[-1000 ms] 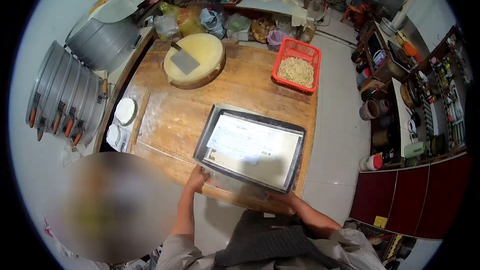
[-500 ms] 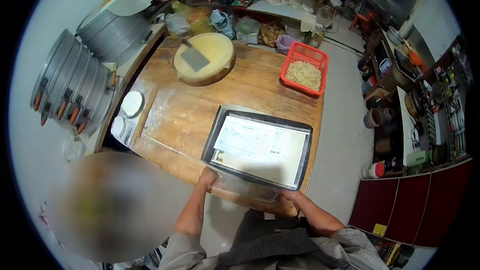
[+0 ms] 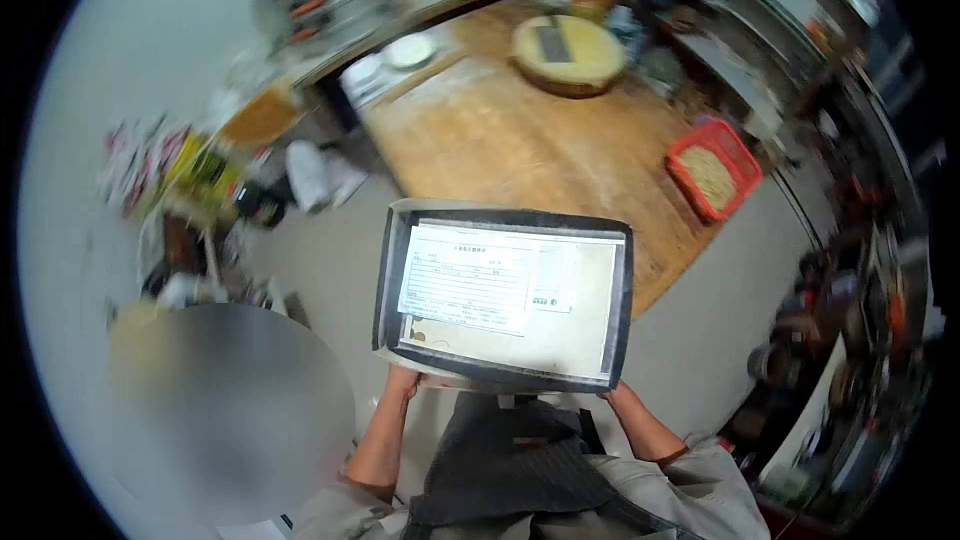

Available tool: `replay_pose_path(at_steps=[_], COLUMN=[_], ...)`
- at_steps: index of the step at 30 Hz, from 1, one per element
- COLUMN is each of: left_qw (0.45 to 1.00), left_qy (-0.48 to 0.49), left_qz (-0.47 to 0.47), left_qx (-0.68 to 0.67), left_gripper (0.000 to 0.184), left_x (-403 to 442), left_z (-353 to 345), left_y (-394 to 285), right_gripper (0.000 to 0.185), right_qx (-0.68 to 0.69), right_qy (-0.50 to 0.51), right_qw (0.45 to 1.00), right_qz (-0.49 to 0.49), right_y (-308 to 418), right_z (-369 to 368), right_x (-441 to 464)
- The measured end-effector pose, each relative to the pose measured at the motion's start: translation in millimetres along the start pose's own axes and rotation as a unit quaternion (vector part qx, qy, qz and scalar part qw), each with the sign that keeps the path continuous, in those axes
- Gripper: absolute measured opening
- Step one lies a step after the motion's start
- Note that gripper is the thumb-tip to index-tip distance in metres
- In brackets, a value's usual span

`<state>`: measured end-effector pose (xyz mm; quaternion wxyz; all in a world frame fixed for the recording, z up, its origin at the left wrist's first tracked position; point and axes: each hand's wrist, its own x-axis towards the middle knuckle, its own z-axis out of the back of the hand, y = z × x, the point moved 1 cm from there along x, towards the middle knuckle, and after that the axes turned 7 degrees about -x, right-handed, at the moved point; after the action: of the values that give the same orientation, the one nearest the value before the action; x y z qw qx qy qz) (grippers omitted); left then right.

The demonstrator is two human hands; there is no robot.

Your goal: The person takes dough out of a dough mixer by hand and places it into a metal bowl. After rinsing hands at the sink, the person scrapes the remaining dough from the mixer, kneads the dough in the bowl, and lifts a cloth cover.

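A shallow rectangular box with dark edges is held level in front of my body, at the near side of the table. Inside lie a printed paper form, another paper partly under it and a few coin-like round bits at the lower left. My left hand grips the box's near left side from below. At its near right corner my right hand holds on too. Most of the fingers of both hands are hidden beneath the box.
The wooden table carries a round chopping board with a cleaver, a red basket of pale strips and white round containers. Bags and bottles crowd the left; cluttered shelves stand right. A blurred round patch covers the lower left.
The box has come off the table toward my body, with both hands on it. My view has swung left, so the table and its things appear shifted up and right.
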<state>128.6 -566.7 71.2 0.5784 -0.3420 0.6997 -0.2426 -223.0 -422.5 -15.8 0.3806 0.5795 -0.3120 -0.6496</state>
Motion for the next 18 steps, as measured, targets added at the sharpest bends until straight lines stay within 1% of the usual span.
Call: replay_pose_path(at_steps=[1,2,3,5,6,7,8,10,11,13,14,15,16,17,18], left_qw=[0.998,0.991,0.989,0.969,0.962,0.974,0.928,0.956,0.951,0.937,0.921,0.958,0.943,0.87,0.903], left_qy=[-0.018,-0.051,-0.074,-0.186,-0.16,-0.109,-0.092,-0.184,-0.206,-0.193,-0.223,-0.139,-0.176,-0.201,-0.214], left_qz=[-0.029,-0.051,-0.055,-0.031,-0.079,-0.2,-0.332,-0.196,-0.211,-0.284,-0.228,-0.183,-0.277,-0.348,-0.312], left_qx=[-0.058,-0.115,-0.114,-0.159,-0.206,-0.022,0.142,0.118,0.096,-0.061,-0.224,-0.172,0.057,0.286,0.204], left_gripper=[0.038,0.037,0.039,0.042,0.045,0.047,0.05,0.055,0.055,0.054,0.053,0.053,0.051,0.049,0.05], left_x=[-23,-54,-80,-140,-165,-167,-163,-233,-237,-232,-262,-190,-191,-190,-183], left_z=[0,14,31,57,80,61,45,7,2,-10,-43,-23,-19,-18,-18], left_y=[16,30,43,66,97,117,137,131,145,183,156,123,131,143,153], right_gripper=[0.04,0.04,0.039,0.039,0.039,0.039,0.038,0.038,0.038,0.038,0.038,0.038,0.038,0.038,0.037], right_qx=[-0.035,-0.056,-0.075,-0.102,-0.115,-0.122,-0.134,-0.151,-0.162,-0.177,-0.171,-0.138,-0.107,-0.123,-0.138], right_qy=[0.022,0.046,0.067,0.111,0.135,0.155,0.146,0.202,0.218,0.252,0.26,0.221,0.258,0.266,0.274], right_qw=[0.999,0.997,0.994,0.986,0.981,0.976,0.974,0.957,0.949,0.933,0.929,0.946,0.941,0.937,0.934], right_qz=[0.018,0.03,0.043,0.066,0.075,0.088,0.111,0.14,0.157,0.188,0.201,0.191,0.193,0.188,0.184], right_y=[-3,-4,-3,-6,-7,-11,-17,-7,-3,1,1,-26,-27,-27,-15], right_z=[7,7,5,1,0,8,57,83,94,108,114,111,111,117,119], right_x=[-3,-5,-8,-13,-16,-20,-20,-15,-9,7,16,19,39,51,59])
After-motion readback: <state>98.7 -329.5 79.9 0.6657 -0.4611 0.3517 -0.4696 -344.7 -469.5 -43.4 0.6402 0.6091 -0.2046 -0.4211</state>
